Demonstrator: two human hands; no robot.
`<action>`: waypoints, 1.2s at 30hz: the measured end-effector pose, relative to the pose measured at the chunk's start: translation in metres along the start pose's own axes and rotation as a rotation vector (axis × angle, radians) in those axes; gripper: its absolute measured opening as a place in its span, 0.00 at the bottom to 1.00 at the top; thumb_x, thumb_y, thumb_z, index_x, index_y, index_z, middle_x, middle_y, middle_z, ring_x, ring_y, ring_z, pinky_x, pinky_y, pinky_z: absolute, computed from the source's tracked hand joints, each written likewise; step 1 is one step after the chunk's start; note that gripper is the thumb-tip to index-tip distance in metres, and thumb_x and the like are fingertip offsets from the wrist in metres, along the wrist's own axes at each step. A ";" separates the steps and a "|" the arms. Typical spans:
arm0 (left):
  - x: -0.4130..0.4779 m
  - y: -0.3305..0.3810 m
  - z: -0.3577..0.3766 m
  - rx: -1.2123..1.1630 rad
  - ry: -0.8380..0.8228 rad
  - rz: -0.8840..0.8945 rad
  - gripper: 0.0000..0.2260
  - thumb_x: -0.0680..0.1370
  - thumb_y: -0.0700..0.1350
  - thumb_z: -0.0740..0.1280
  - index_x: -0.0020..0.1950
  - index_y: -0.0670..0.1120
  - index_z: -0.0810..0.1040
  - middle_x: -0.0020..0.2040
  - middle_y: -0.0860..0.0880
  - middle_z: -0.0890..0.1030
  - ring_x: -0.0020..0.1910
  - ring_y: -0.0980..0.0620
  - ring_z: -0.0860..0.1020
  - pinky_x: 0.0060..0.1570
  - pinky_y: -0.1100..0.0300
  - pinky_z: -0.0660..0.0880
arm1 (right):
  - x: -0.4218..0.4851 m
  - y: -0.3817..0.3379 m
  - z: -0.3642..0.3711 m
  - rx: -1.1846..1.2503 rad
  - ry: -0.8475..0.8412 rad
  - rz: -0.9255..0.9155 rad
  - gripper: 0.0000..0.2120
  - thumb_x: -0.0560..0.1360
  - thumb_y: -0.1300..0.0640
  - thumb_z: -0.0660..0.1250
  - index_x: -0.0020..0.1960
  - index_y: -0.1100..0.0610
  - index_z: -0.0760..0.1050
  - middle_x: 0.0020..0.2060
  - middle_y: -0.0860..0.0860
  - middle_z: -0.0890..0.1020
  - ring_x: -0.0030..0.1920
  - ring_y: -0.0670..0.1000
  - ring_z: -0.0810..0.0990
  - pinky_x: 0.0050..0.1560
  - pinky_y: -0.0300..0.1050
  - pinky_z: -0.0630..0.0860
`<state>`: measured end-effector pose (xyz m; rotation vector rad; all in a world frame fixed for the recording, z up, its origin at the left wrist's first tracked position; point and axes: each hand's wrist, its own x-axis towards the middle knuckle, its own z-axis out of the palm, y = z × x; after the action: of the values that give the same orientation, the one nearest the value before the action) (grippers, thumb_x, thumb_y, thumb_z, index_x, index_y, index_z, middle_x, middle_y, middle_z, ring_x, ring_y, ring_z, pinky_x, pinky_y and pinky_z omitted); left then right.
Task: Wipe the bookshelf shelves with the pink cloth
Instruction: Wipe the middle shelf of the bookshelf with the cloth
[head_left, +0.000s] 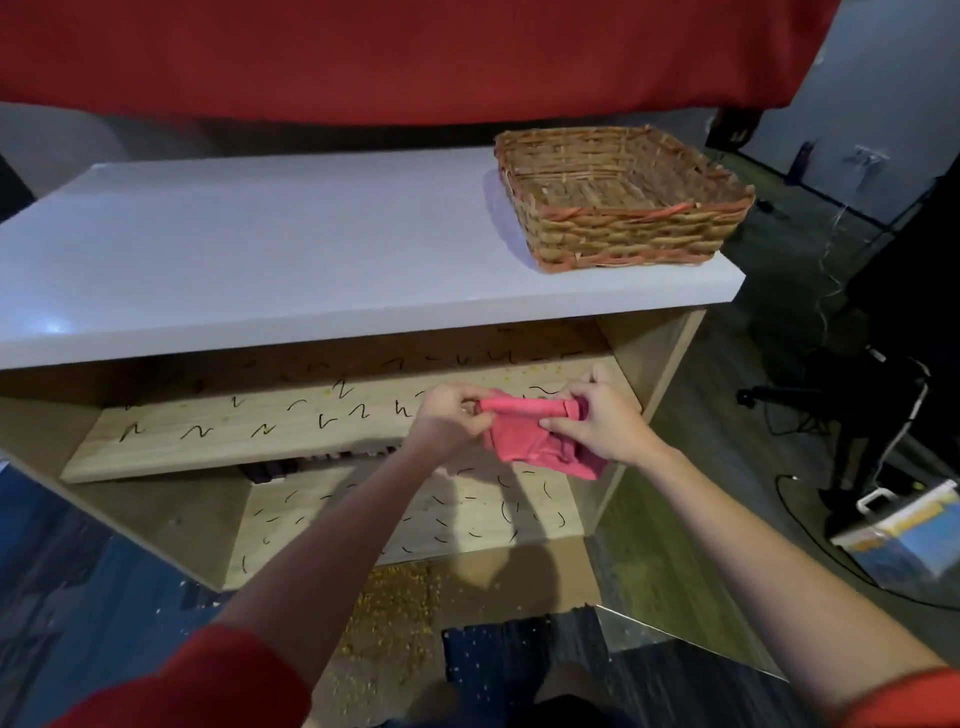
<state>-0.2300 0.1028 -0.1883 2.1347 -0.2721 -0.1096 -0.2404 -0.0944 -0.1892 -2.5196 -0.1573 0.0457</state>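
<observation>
My left grip (451, 418) and right grip (605, 423) both pinch the pink cloth (522, 444), its top edge rolled, in front of the scribbled shelf (234, 436), right end. Basket (623, 197) on top, far right.

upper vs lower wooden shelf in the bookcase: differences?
The upper light-wood shelf carries black zigzag marks; the lower light-wood shelf carries curved black strokes. The upper shelf shows yellow specks at its back right; the lower shelf shows none plainly. Arm shadows cross only the lower shelf. Both are pale wood. Left hand and right hand grip the pink cloth.
</observation>
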 end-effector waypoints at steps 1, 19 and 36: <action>0.008 -0.008 0.006 -0.008 0.017 -0.034 0.15 0.73 0.33 0.67 0.53 0.51 0.80 0.36 0.50 0.82 0.25 0.64 0.72 0.31 0.66 0.73 | 0.004 0.008 0.004 0.024 0.021 -0.007 0.09 0.70 0.53 0.74 0.41 0.57 0.75 0.46 0.52 0.66 0.47 0.48 0.67 0.46 0.37 0.64; 0.126 -0.156 0.118 0.007 0.612 0.562 0.08 0.76 0.38 0.65 0.55 0.43 0.77 0.50 0.51 0.78 0.46 0.57 0.75 0.44 0.73 0.69 | 0.112 0.092 0.138 0.721 0.602 -0.262 0.15 0.72 0.71 0.61 0.40 0.53 0.63 0.36 0.49 0.70 0.31 0.41 0.71 0.29 0.31 0.68; 0.157 -0.150 0.127 0.543 0.418 0.377 0.17 0.81 0.55 0.52 0.63 0.50 0.73 0.63 0.51 0.71 0.65 0.53 0.64 0.64 0.52 0.53 | 0.136 0.104 0.100 0.779 0.452 -0.022 0.10 0.74 0.58 0.62 0.41 0.52 0.81 0.44 0.55 0.82 0.45 0.53 0.80 0.48 0.46 0.76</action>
<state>-0.0786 0.0405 -0.3790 2.5228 -0.4896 0.6922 -0.1021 -0.1045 -0.3304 -1.6960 0.0209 -0.3942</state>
